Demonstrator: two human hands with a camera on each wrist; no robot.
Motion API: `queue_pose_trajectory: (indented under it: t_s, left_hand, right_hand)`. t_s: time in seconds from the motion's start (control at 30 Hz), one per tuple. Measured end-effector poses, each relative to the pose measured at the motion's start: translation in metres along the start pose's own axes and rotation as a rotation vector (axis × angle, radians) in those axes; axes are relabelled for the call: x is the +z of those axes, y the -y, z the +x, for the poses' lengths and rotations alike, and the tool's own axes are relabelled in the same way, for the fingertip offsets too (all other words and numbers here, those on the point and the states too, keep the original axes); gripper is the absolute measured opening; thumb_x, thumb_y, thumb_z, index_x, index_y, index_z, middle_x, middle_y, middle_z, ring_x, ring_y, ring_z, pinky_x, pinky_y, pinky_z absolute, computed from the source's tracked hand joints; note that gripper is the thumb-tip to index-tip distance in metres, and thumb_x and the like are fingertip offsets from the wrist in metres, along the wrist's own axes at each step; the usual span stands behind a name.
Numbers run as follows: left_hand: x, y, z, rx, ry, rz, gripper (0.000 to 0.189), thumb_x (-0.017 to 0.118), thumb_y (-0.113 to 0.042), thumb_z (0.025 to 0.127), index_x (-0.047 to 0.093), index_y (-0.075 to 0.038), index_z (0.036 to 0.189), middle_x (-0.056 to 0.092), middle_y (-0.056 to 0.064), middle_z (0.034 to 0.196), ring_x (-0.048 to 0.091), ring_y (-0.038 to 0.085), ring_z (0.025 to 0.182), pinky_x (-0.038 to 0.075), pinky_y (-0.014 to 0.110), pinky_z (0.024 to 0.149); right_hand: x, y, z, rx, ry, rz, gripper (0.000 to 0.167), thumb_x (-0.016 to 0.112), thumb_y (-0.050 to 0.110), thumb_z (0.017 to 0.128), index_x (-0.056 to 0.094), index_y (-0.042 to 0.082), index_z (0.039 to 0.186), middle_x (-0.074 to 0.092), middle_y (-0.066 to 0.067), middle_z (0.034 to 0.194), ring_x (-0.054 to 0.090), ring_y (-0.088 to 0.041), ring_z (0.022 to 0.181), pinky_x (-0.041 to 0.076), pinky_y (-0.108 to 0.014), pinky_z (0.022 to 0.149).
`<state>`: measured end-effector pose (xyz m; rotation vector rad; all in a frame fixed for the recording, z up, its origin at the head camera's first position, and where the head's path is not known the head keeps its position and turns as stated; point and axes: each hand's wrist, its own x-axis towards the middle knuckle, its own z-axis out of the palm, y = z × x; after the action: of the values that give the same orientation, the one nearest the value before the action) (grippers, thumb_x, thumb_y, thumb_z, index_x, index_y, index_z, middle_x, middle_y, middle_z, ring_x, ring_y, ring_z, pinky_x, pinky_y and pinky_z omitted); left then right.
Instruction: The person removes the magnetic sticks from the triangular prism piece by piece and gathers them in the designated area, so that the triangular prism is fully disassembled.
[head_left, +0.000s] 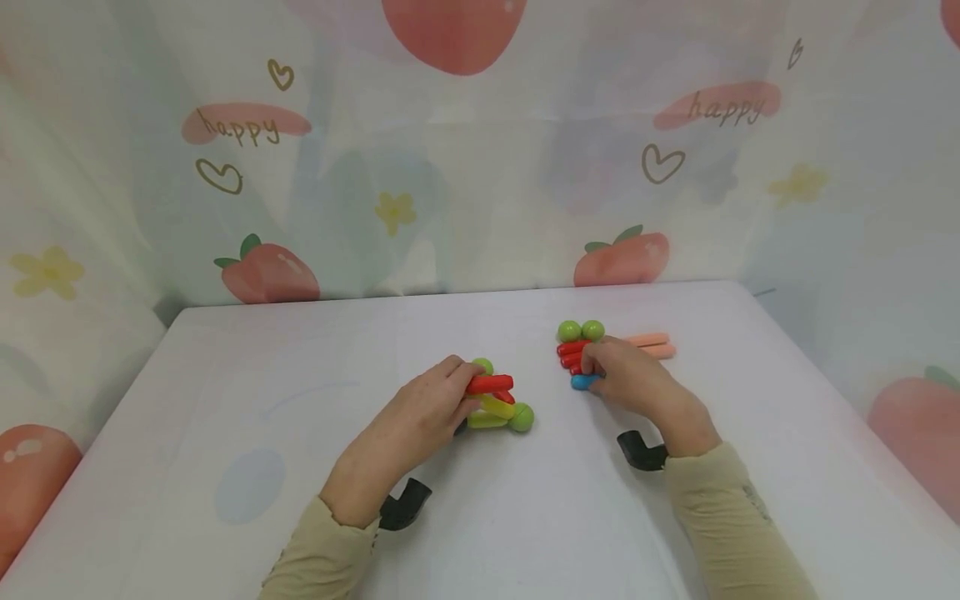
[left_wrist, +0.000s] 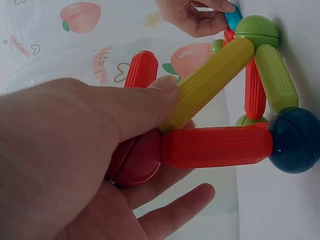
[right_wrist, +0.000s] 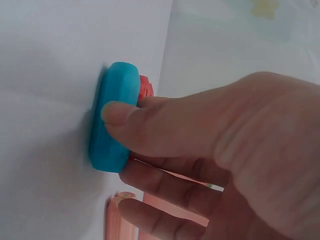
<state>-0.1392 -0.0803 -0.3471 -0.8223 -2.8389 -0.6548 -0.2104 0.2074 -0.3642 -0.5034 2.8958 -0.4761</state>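
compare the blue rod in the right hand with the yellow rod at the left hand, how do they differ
The blue rod has no ball at either end; the yellow rod joins a green ball and a red ball. The right hand pinches the blue rod, while the left hand grips the yellow rod near the red ball. Both are straight rods.

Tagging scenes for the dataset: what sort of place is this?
Probably a small tabletop play or recording setup, exact room unclear: white table, fruit-and-"happy" patterned backdrop around it, and colourful toy rods and balls.
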Motion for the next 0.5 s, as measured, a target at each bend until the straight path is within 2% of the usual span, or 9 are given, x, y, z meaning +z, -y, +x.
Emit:
queue_pose_trajectory:
  t_s: [0.1,0.2,0.3,0.37,0.5]
  left_hand:
    - [-0.0001,0.0003,0.0012,-0.004,-0.008,0.013,0.037,0.069,-0.023,0.093,0.059,-0.007,0.125,0.064,0.005,0.112,0.062,0.018,0.096,0.058,0.031,0.085]
    - [-0.0012,-0.0015,0.0026,-0.072,0.005,0.023,0.048,0.070,-0.026,0.092,0.055,-0.005,0.133,0.063,0.008,0.120,0.063,0.020,0.103,0.058,0.035,0.089]
    - [-0.0005,-0.0023,0.0027,-0.116,-0.005,0.029,0.054,0.071,-0.027,0.092,0.051,-0.003,0.136,0.062,0.010,0.120,0.064,0.021,0.103,0.058,0.035,0.090]
    - [0.0020,-0.0014,0.0022,-0.098,-0.037,0.036,0.057,0.071,-0.026,0.092,0.049,0.001,0.137,0.062,0.013,0.119,0.065,0.022,0.102,0.058,0.034,0.090]
    - [0.0077,0.0015,0.0006,-0.009,-0.122,0.070,0.058,0.070,-0.022,0.092,0.046,0.007,0.136,0.062,0.017,0.114,0.066,0.025,0.098,0.058,0.033,0.088]
  right_hand:
    - [0.0010,-0.0009,0.0002,0.006,-0.006,0.009,0.011,0.072,0.004,0.087,0.064,0.005,0.095,0.058,-0.007,0.087,0.054,-0.023,0.086,0.050,-0.035,0.075]
    - [0.0011,-0.0021,-0.0001,0.004,-0.014,0.017,0.011,0.072,0.002,0.087,0.064,0.005,0.095,0.058,-0.008,0.089,0.054,-0.024,0.088,0.051,-0.035,0.076]
    - [-0.0009,-0.0019,-0.0010,-0.032,-0.025,0.028,0.012,0.073,0.004,0.087,0.064,0.005,0.095,0.060,-0.007,0.091,0.055,-0.023,0.089,0.052,-0.037,0.078]
    - [-0.0033,-0.0002,-0.0012,-0.073,-0.033,0.044,0.012,0.073,0.004,0.087,0.064,0.006,0.095,0.062,-0.005,0.090,0.055,-0.022,0.088,0.052,-0.037,0.079]
    - [-0.0083,0.0077,-0.0024,-0.147,-0.068,0.080,0.009,0.072,0.003,0.088,0.067,0.006,0.095,0.059,-0.002,0.085,0.053,-0.020,0.085,0.049,-0.034,0.076]
